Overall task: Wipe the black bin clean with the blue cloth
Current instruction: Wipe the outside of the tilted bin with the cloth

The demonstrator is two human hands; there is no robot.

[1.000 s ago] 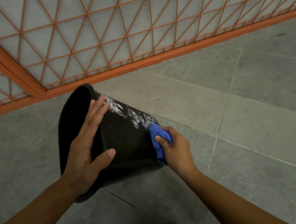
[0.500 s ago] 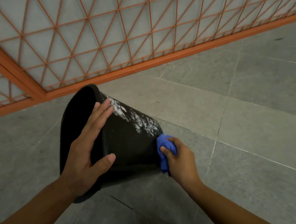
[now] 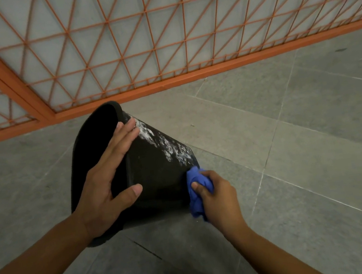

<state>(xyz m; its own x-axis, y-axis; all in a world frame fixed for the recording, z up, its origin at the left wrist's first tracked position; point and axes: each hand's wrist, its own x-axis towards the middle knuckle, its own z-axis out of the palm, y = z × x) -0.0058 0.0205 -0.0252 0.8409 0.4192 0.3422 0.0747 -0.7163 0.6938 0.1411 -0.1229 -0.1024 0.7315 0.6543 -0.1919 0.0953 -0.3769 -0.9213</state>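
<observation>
The black bin (image 3: 158, 177) lies on its side on the grey floor, its wide rim at the left and its narrow base at the right. A streak of white residue (image 3: 167, 148) runs along its upper side. My left hand (image 3: 107, 185) rests flat on the bin near the rim, fingers straight and thumb spread. My right hand (image 3: 216, 192) grips the bunched blue cloth (image 3: 198, 190) and holds it against the bin's base corner, just below the lower end of the white streak.
An orange metal lattice fence (image 3: 161, 45) with a thick bottom rail stands just behind the bin. Grey floor tiles (image 3: 307, 153) with pale joint lines stretch to the right and front.
My right hand with the cloth has slid a little down and right along the bin's base edge, away from the white streak. My left hand has stayed flat on the bin.
</observation>
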